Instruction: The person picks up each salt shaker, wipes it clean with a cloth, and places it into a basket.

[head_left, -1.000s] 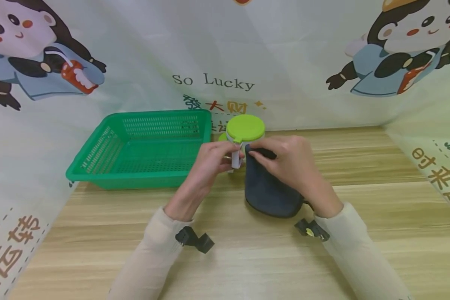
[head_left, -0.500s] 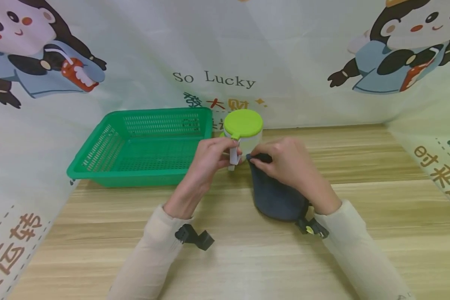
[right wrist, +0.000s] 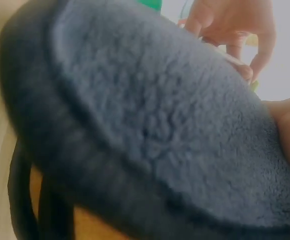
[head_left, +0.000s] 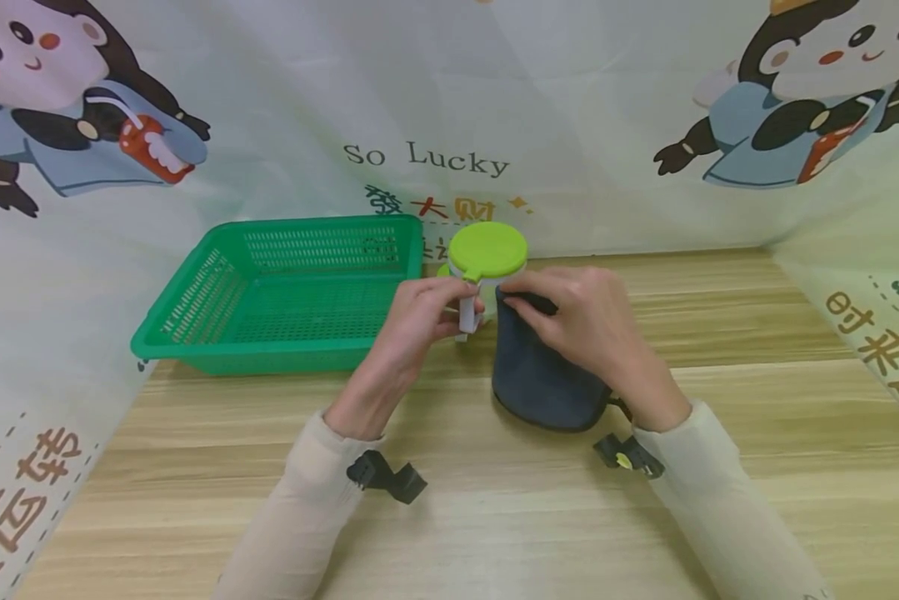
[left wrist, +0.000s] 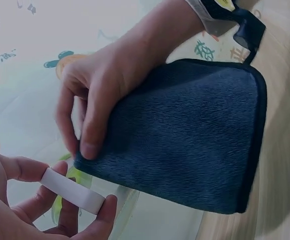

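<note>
Dark plush cloth (head_left: 542,383) hangs pinched in the right grip (head_left: 580,317) just beside the lidded jug (head_left: 488,248), whose white handle (head_left: 468,312) the left grip (head_left: 422,315) pinches above the bench (head_left: 486,517), seemingly for wiping, so the next stroke likely calls for steadiness.

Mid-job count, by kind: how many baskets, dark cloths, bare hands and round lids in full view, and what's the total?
Green basket: 1
Dark cloth: 1
Bare hands, left hand and right hand: 2
Round lime lid: 1
Total: 5
</note>
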Available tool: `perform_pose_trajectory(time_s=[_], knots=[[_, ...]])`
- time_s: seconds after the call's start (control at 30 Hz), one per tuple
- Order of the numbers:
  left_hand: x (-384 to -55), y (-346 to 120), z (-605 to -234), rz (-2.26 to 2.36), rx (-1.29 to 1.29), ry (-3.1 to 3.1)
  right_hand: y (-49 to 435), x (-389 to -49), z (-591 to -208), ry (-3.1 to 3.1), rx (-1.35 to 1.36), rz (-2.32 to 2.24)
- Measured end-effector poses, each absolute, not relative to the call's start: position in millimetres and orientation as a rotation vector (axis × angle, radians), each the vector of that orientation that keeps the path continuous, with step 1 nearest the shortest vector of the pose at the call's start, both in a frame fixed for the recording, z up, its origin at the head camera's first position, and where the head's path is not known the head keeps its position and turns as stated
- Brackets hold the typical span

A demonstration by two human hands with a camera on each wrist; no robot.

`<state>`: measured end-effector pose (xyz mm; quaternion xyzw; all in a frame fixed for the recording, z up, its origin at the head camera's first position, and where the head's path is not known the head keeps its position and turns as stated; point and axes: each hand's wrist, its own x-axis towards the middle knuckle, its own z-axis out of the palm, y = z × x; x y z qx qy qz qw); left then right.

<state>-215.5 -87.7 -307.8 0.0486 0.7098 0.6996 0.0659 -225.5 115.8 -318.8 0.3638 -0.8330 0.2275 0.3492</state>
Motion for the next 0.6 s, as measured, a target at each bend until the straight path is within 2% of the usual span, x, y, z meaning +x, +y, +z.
perform_pose_trajectory(time_s=[0.6], knots=[[-217.5,-91.9,-307.0,2.147,0.109,2.084,115.5,-233.0,-328.6,-2.297,0.983,0.520]])
